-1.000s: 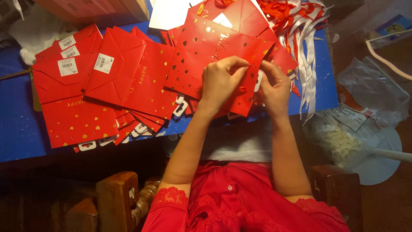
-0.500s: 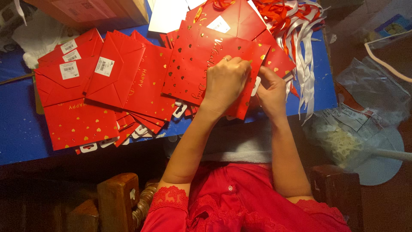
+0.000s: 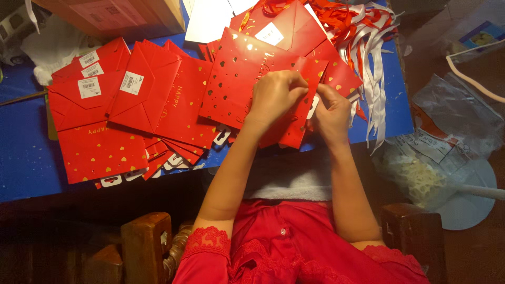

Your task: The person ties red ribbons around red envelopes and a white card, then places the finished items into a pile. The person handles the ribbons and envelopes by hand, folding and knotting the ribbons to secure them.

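A flat red paper gift bag (image 3: pixel 236 79) with gold hearts lies on the blue table (image 3: pixel 26 158) in front of me. My left hand (image 3: pixel 274 94) rests on its right part with fingers pinched at the bag's top edge. My right hand (image 3: pixel 332 110) grips the same edge from the right, fingers curled against the left hand. A thin ribbon or tag end may sit between the fingertips; I cannot tell. A second red bag (image 3: pixel 286 26) lies under it, farther back.
A fanned stack of red bags (image 3: pixel 131 105) with white stickers covers the table's left half. Red and white ribbons (image 3: pixel 368 47) hang off the right end. A cardboard box (image 3: pixel 115 16) and white card (image 3: pixel 208 21) sit behind. Plastic bags (image 3: pixel 436 152) lie on the floor at right.
Both hands have drawn closer together at the bag's right edge. The left hand slid right and its fingers pinched shut. The bag shifted slightly.
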